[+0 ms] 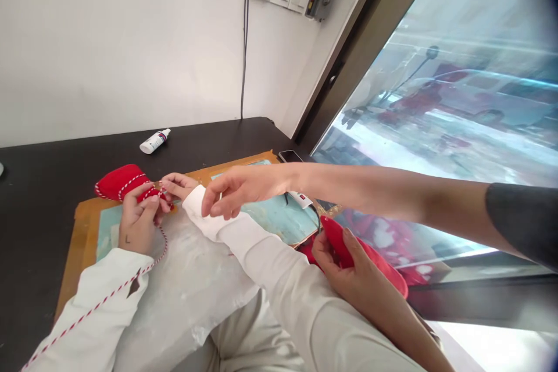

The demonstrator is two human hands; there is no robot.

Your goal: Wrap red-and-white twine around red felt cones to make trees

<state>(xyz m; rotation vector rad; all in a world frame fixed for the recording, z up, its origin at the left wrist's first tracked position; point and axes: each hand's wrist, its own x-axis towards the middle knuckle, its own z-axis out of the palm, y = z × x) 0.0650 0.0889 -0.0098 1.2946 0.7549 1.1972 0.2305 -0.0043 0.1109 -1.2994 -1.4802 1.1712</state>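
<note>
A red felt piece (117, 181) edged with red-and-white twine (108, 296) lies on the dark table (39, 209). My left hand (137, 224) is closed on its near end, and the twine trails down over my left sleeve. My right hand (178, 185) pinches at the same end of the piece, fingertips together; what they hold is too small to name. A co-worker's bare arm reaches in from the right, with a hand (238, 189) hovering, fingers loosely curled, just above my right wrist. Their other hand (349, 270) holds a second red felt piece (370, 261).
A brown-edged teal mat (279, 218) and a crumpled clear plastic sheet (192, 285) cover the table in front of me. A small white bottle (154, 142) lies at the back, and a phone (290, 156) rests near the window. Wall switches and a cable hang above.
</note>
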